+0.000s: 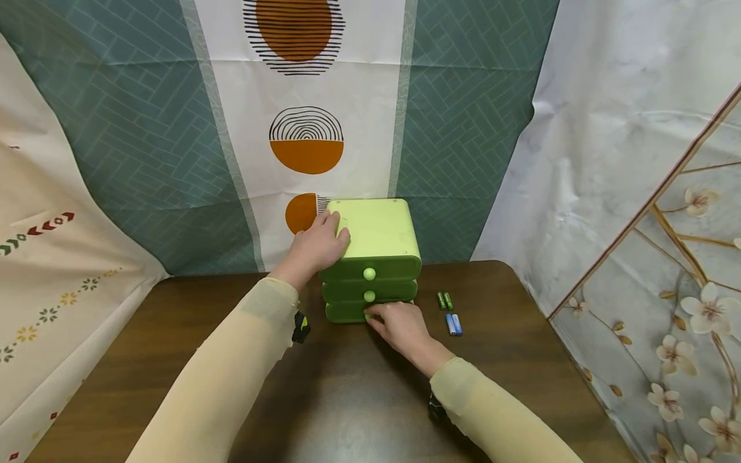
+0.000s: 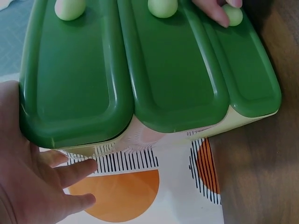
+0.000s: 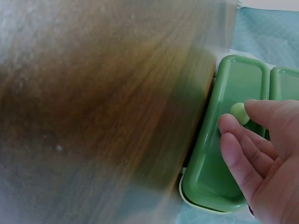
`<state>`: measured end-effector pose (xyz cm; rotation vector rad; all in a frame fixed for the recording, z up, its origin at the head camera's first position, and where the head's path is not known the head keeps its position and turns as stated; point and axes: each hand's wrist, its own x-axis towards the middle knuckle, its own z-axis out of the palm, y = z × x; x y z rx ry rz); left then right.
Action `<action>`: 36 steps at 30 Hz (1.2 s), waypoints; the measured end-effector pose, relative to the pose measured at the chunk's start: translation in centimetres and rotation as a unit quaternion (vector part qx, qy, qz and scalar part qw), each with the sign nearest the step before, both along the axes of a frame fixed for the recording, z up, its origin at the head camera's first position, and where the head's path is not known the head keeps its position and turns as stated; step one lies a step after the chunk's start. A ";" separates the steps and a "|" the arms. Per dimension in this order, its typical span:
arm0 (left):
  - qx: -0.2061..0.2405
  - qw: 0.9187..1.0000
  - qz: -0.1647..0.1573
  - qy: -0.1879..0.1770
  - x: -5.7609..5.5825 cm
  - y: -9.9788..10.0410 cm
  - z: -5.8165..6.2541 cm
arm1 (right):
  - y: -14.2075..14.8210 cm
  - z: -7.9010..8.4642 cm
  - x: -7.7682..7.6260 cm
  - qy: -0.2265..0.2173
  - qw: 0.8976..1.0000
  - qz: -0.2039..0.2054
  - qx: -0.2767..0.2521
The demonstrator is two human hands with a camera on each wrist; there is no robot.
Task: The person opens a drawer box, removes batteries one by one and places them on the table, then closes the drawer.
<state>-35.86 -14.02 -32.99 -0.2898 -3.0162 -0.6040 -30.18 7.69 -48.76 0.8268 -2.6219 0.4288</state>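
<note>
A small drawer cabinet (image 1: 379,225) with a pale yellow-green top and three stacked green drawer fronts stands against the fabric backdrop. My left hand (image 1: 321,244) rests on its top left edge. In the left wrist view, the fingers of that hand (image 2: 32,182) spread along the cabinet's side. Low at the front, my right hand (image 1: 399,325) pinches the round knob (image 3: 239,113) of the bottom drawer (image 1: 345,313) between thumb and fingertips. The middle drawer (image 2: 175,74) and top drawer (image 2: 74,74) look closed, their pale knobs untouched.
Right of the cabinet, two green batteries (image 1: 444,300) lie side by side on the brown wooden table (image 1: 341,399). Two blue-and-white batteries (image 1: 454,324) lie just in front of them. Patterned fabric (image 1: 463,141) hangs behind the table and at both sides.
</note>
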 end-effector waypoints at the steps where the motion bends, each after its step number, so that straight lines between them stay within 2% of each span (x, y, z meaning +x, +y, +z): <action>1: -0.001 1.000 0.000 -0.001 0.1 0.0 0.1 | 0.0 0.0 0.0 0.001 1.000 0.000 0.001; 6: -0.003 1.000 0.002 -0.003 0.4 0.0 0.3 | -0.1 -0.1 0.1 0.005 1.000 -0.006 0.006; 12: -0.010 1.000 0.008 -0.001 0.2 -0.1 -0.2 | -0.2 -0.2 0.4 -0.005 1.000 -0.007 0.005; 20: 0.008 1.000 0.003 0.001 0.2 0.0 -0.1 | -0.3 0.0 0.6 -0.003 1.000 -0.010 -0.005; 27: 0.003 1.000 0.003 0.005 0.2 -0.1 0.2 | -0.4 0.2 0.4 -0.023 1.000 -0.006 -0.004; 36: 0.008 1.000 0.001 0.006 0.2 0.0 0.0 | -0.4 0.2 0.4 -0.042 0.999 -0.015 -0.010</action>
